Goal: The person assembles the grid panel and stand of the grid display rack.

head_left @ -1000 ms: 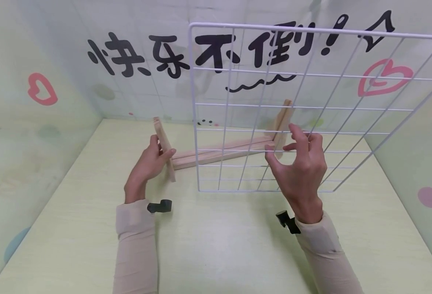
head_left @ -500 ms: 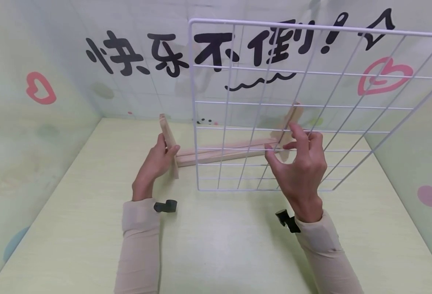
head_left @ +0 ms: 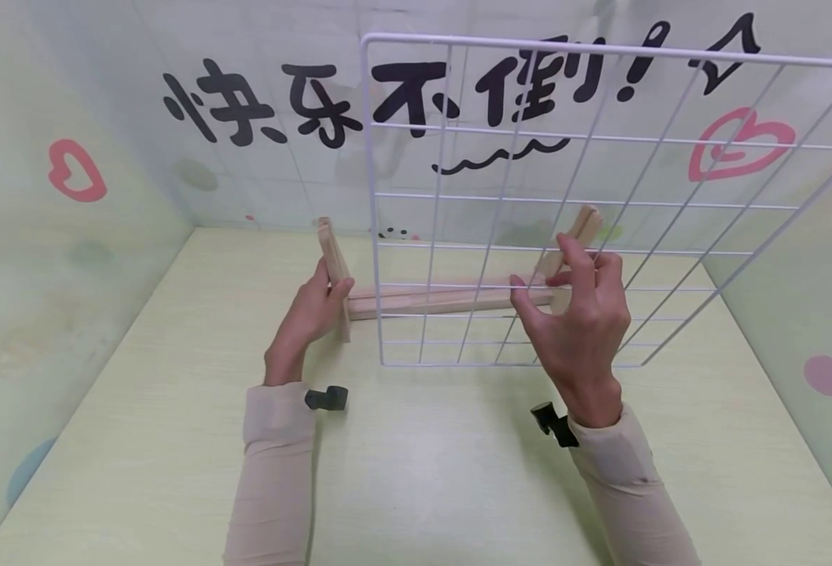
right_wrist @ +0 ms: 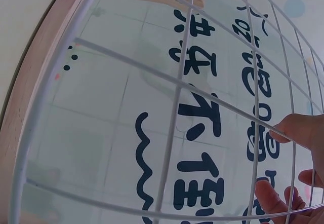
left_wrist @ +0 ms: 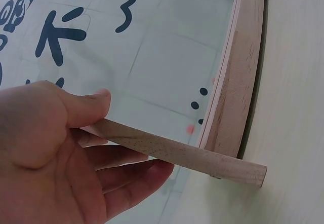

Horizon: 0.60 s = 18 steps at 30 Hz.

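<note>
Near the back of the table lies a wooden stand, made of a long crossbar (head_left: 451, 302) with a wooden end piece at each side. My left hand (head_left: 311, 313) holds the left end piece (left_wrist: 177, 155), thumb on one side and fingers on the other. A white wire grid panel (head_left: 503, 199) rises upright in front of the stand and covers part of it. My right hand (head_left: 578, 334) grips the panel's wires with curled fingers and thumb. The right end piece (head_left: 588, 226) shows behind the panel, partly hidden by that hand.
A pale table (head_left: 416, 456) extends in front of the stand. Behind it rises a wall sheet (head_left: 267, 181) with black lettering, and printed sheets flank both sides. Small black mounts (head_left: 327, 398) sit at both wrists.
My left hand has shifted right with the wooden stand, whose crossbar has turned more nearly level across the view. The right hand and the grid panel have hardly moved.
</note>
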Each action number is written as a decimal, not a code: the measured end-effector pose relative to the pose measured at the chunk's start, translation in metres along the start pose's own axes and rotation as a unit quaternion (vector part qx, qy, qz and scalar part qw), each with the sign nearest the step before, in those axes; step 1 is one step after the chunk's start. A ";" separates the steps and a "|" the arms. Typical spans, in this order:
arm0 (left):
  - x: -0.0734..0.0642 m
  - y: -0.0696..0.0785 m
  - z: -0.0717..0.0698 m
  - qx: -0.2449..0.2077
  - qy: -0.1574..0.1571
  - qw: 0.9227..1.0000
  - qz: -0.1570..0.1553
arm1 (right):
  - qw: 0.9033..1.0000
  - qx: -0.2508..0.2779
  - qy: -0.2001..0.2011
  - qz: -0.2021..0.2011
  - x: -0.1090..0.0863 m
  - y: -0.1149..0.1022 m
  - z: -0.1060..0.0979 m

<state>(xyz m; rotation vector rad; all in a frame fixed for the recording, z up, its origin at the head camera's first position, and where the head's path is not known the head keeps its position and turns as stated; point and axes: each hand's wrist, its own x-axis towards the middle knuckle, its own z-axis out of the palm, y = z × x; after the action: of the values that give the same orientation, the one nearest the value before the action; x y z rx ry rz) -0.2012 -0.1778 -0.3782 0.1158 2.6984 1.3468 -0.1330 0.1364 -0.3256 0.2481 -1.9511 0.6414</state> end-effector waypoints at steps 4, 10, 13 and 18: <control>0.000 0.001 0.001 0.000 0.000 1.000 0.002 | 1.000 0.000 0.000 -0.001 0.000 0.000 0.000; 0.000 0.002 0.002 -0.005 -0.007 1.000 -0.006 | 1.000 0.002 0.003 0.000 0.001 0.000 0.000; 0.000 0.003 0.003 -0.008 -0.011 1.000 -0.010 | 1.000 0.003 0.005 0.001 0.001 0.000 0.000; 0.002 0.004 0.006 -0.009 -0.020 1.000 -0.011 | 1.000 0.003 0.006 -0.001 0.001 0.000 0.000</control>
<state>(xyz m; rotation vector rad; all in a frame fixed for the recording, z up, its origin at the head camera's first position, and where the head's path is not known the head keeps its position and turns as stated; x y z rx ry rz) -0.2021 -0.1706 -0.3784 0.1086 2.6471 1.3476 -0.1334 0.1369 -0.3247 0.2502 -1.9380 0.6455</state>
